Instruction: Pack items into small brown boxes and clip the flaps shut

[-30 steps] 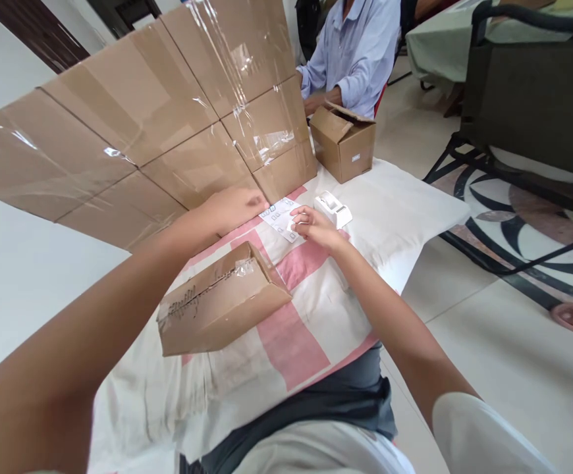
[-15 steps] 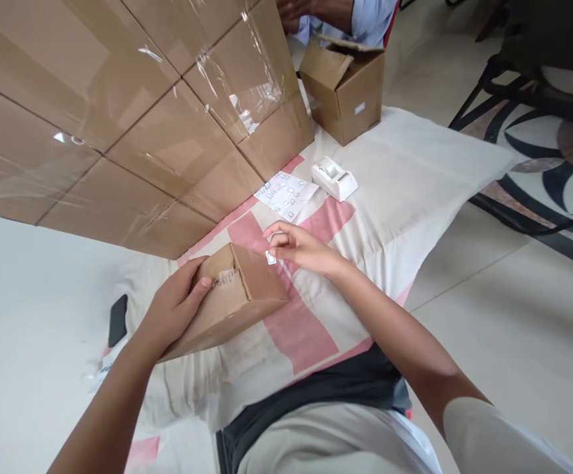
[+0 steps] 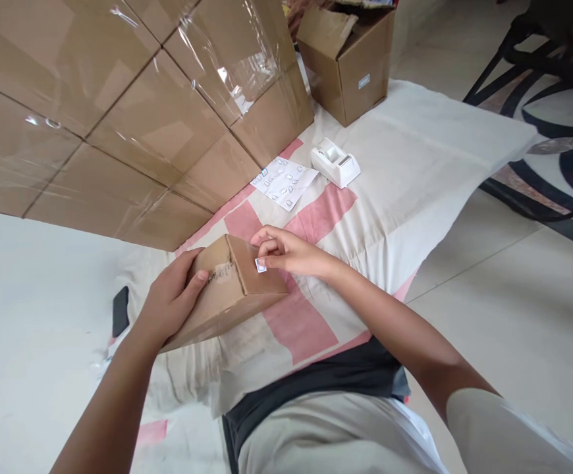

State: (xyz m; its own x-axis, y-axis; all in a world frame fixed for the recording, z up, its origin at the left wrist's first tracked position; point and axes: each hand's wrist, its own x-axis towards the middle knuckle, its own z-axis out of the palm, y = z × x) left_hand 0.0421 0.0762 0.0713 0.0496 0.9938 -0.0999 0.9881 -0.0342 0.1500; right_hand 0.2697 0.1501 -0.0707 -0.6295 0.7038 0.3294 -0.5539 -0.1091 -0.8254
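Carton point(image 3: 227, 303) lies just left of the frame's centre, braced by the left hand point(image 3: 170, 296), thumb spread from fingers, to steady its end; the right hand point(image 3: 294, 255) pinches a small label point(image 3: 260, 266), possibly touching that end.

The held box point(image 3: 232, 289) is matt cardboard, the small label point(image 3: 260, 266) paper, the dispenser point(image 3: 334, 164) smooth plastic, the cloth point(image 3: 395, 164) wrinkled (the stacked cartons point(image 3: 133, 118) look glossy).

I see the left hand point(image 3: 170, 296) holding a cardboard box point(image 3: 232, 296) while the right hand point(image 3: 289, 255) pinches a small label point(image 3: 260, 266) at its end face; farther off, I make out a printed sheet point(image 3: 282, 182) beside a white tape dispenser point(image 3: 343, 172) on the cloth point(image 3: 390, 178)
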